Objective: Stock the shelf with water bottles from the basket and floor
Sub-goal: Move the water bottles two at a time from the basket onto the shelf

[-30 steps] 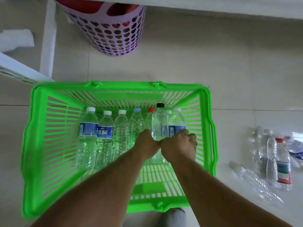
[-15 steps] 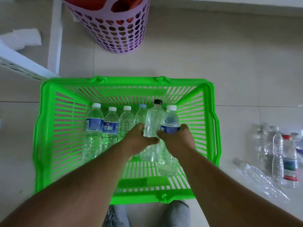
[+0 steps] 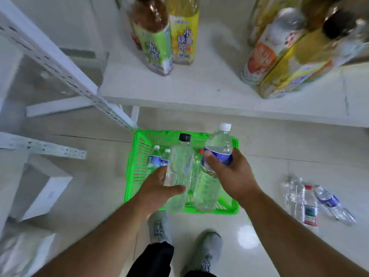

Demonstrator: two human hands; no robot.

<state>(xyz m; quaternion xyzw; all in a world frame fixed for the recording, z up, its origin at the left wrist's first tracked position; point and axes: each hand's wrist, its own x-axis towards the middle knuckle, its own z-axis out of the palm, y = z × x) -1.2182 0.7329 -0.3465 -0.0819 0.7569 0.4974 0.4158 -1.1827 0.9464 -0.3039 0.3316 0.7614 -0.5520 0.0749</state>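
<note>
Left grip (image 3: 157, 191): black-capped bottle (image 3: 179, 172) | right grip (image 3: 229, 172): white-capped bottle (image 3: 215, 156); basket (image 3: 137, 140) half-hidden

The left grip (image 3: 157, 188) hides the lower side of the black-capped bottle (image 3: 179, 168), and the right grip (image 3: 229, 172) covers part of the blue-labelled bottle (image 3: 215, 156). Both bottles screen much of the green basket (image 3: 137, 156) behind them. Beyond the grips, the shelf's drink bottles (image 3: 155, 37) are blurred and cut off by the top edge.
</note>
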